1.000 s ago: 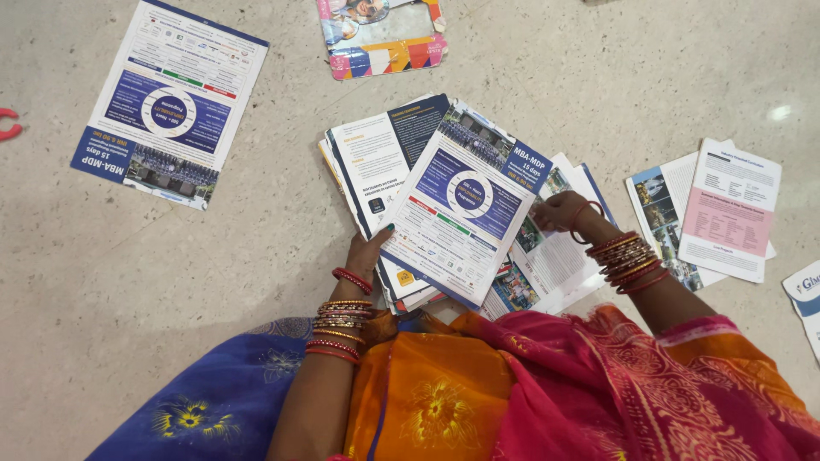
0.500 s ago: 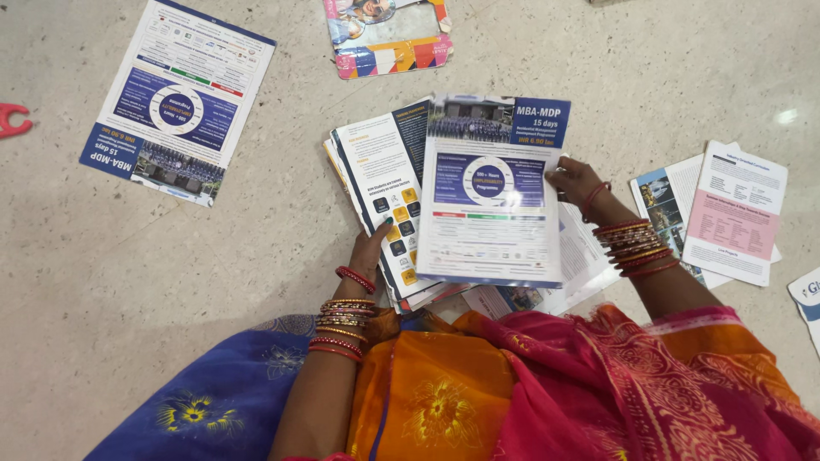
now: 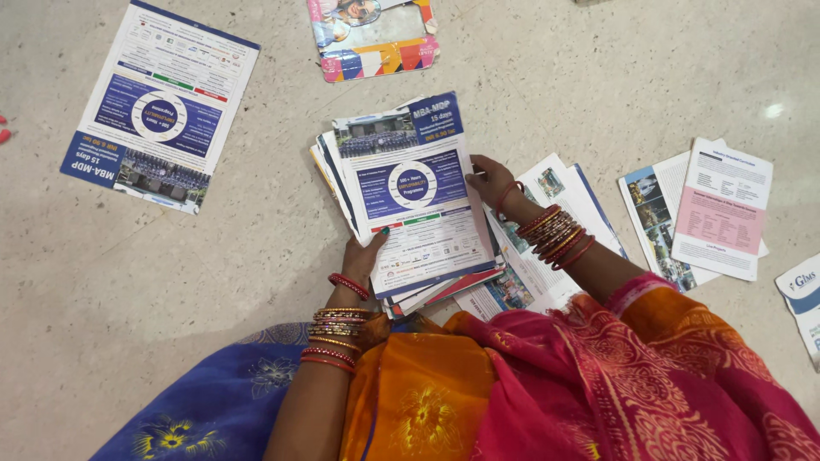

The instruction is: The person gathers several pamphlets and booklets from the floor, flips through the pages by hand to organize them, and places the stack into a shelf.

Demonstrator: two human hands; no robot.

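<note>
Holding a stack of leaflets [image 3: 410, 205] on the pale speckled floor [image 3: 213, 282], just in front of the knees. Top sheet: a blue-and-white flyer [image 3: 416, 198] with a circular graphic in the middle, lying slightly tilted on the stack.

Left hand [image 3: 366, 254]: at the near-left corner of the stack, thumb on top of the flyer's edge, other fingers tucked underneath (hidden, so how far they curl I cannot tell). It grips the stack's edge.

Right hand [image 3: 490, 179]: at the flyer's right edge, fingers bent and resting on the paper's margin; pinch or mere touch, cannot tell. Both wrists carry rows of red and gold bangles [image 3: 342, 320].

Under the right forearm, a second spread of glossy pages [image 3: 555, 196] fans out to the right, touching the stack.

Around:
- a matching blue-and-white flyer [image 3: 159, 107] lies flat, well apart, far left
- a colourful cardboard frame [image 3: 373, 38] beyond the stack
- a pink-and-white sheet [image 3: 723, 209] on top of a photo brochure [image 3: 653, 209], well to the right
- another sheet [image 3: 803, 299], cut off at the right border.
</note>
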